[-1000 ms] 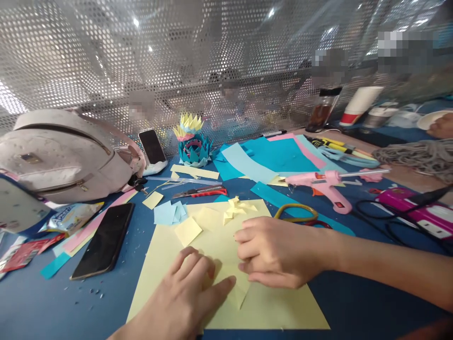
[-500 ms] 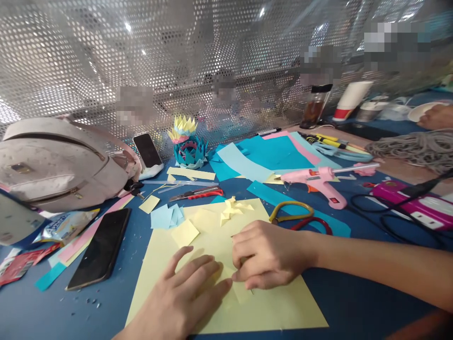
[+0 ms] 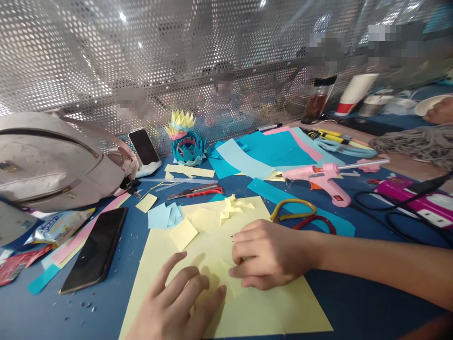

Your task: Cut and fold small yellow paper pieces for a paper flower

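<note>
A large yellow sheet (image 3: 279,311) lies on the blue table. Over its lower left part is my left hand (image 3: 180,297), fingers spread and bent, holding nothing. My right hand (image 3: 265,255) rests on the sheet with its fingers curled, against a small yellow paper piece (image 3: 235,284) that blends into the sheet; whether it is gripped is hidden. Beyond my hands lie yellow squares (image 3: 183,234), small folded yellow pieces (image 3: 233,206) and light blue squares (image 3: 164,216).
Scissors (image 3: 295,210), a pink glue gun (image 3: 322,177) and blue paper (image 3: 279,148) lie beyond my right hand. To the left are a phone (image 3: 95,250) and a backpack (image 3: 53,160). A red cutter (image 3: 198,191) and a paper flower (image 3: 187,146) stand out farther back. Another person's hand (image 3: 440,111) holds a bowl.
My left hand has moved a little left and down, away from my right hand, its fingers lifting off the small yellow piece. My right hand stays nearly in place. The view has shifted slightly.
</note>
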`<action>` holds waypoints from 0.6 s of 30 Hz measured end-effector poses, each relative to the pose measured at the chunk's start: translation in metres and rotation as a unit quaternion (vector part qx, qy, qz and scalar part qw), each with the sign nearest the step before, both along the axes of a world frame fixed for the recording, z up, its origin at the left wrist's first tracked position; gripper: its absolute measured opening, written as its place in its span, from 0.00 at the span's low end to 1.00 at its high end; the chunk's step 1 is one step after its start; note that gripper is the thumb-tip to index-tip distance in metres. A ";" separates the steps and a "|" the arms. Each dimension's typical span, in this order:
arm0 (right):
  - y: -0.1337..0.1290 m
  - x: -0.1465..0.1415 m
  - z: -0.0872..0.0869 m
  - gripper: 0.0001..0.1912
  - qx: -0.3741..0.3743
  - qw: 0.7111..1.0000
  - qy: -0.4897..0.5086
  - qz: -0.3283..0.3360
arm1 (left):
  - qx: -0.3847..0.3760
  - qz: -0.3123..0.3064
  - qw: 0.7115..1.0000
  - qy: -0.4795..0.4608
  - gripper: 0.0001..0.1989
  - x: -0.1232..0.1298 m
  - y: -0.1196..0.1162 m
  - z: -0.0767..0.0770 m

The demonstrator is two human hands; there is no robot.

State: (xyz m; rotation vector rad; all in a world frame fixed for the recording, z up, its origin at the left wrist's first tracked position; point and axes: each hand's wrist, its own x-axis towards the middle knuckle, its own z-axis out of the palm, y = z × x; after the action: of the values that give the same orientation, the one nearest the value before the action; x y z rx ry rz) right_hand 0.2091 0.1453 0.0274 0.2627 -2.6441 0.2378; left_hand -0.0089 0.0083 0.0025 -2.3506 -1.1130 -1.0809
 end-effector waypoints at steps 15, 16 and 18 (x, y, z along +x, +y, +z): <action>-0.001 0.000 -0.001 0.16 0.027 0.999 -0.008 -0.040 | -0.056 -0.011 0.995 0.087 0.21 -0.020 -0.001 -0.009; 0.000 0.000 -0.001 0.16 0.034 0.998 -0.006 -0.045 | -0.060 -0.014 0.994 0.090 0.21 -0.020 -0.001 -0.008; 0.000 0.000 -0.001 0.17 0.043 0.998 0.002 -0.050 | -0.066 -0.023 0.993 0.097 0.20 -0.021 0.000 -0.008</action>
State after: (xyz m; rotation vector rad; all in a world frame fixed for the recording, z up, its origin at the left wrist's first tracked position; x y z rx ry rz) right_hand 0.2092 0.1456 0.0266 0.1590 -2.6588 0.0913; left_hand -0.0296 0.0082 -0.0052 -2.5309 -1.0943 -0.7951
